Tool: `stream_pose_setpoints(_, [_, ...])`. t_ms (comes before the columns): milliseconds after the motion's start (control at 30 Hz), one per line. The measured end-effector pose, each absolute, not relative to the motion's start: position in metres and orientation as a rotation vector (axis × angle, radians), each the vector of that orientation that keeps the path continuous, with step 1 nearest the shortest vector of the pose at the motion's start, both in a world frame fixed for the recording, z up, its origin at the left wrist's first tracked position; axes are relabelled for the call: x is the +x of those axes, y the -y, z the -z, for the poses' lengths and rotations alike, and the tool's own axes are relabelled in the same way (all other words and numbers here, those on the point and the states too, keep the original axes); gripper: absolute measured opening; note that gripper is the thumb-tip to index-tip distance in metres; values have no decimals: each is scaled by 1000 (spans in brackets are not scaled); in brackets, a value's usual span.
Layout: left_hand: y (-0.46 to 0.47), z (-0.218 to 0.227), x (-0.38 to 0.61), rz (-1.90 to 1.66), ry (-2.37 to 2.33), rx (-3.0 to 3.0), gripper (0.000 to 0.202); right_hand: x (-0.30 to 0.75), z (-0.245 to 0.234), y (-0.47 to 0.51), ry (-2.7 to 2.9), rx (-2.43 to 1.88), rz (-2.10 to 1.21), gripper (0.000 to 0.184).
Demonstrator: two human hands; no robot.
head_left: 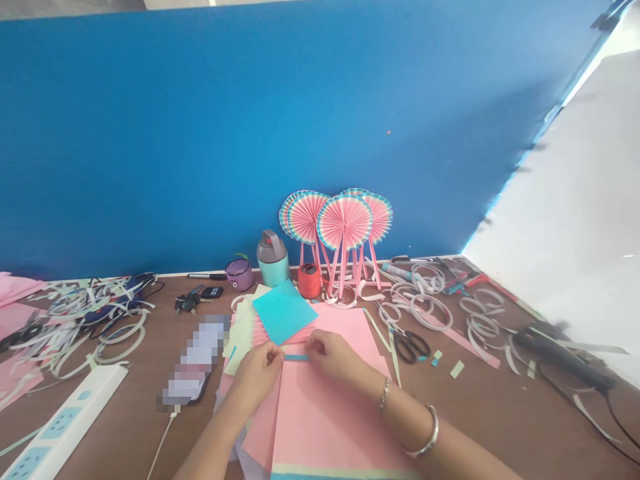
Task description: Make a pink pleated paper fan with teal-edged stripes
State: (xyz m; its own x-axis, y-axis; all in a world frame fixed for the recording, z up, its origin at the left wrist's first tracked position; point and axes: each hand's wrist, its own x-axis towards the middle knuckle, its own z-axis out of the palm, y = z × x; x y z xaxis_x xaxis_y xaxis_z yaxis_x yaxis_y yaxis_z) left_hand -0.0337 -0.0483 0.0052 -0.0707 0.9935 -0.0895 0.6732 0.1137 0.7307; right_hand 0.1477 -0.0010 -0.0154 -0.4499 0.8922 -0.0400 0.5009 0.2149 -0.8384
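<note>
A large pink sheet of paper point(330, 413) lies in front of me, with a narrow blue strip point(296, 358) along its far edge. At the left end of that edge, my left hand point(263, 373) pinches the paper between thumb and fingers. My right hand point(333, 357) is closed on the same edge a little to the right, its fingertips partly hidden. The strip shows between the two hands. Just beyond them, a square of turquoise paper point(285, 311) rests on pleated pink and pale green sheets. More pink paper lies underneath.
Finished pink paper fans point(345, 223) stand against the blue panel. Black-handled scissors point(411, 345) and paper offcuts point(430, 313) lie to the right, near a black glue gun point(565, 360). A phone point(197, 360), keys point(188, 301) and a power strip point(65, 427) are on the left.
</note>
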Motion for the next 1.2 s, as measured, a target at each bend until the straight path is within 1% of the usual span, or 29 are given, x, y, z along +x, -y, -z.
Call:
stream_pose_setpoints(400, [47, -3, -31, -629, -1877, 1698, 14, 149, 17, 0, 2066, -1263, -1103, 25])
stream_pose_setpoints(1200, [46, -1, -24, -482, -2030, 1770, 19, 148, 12, 0, 2101, -1323, -1047, 24])
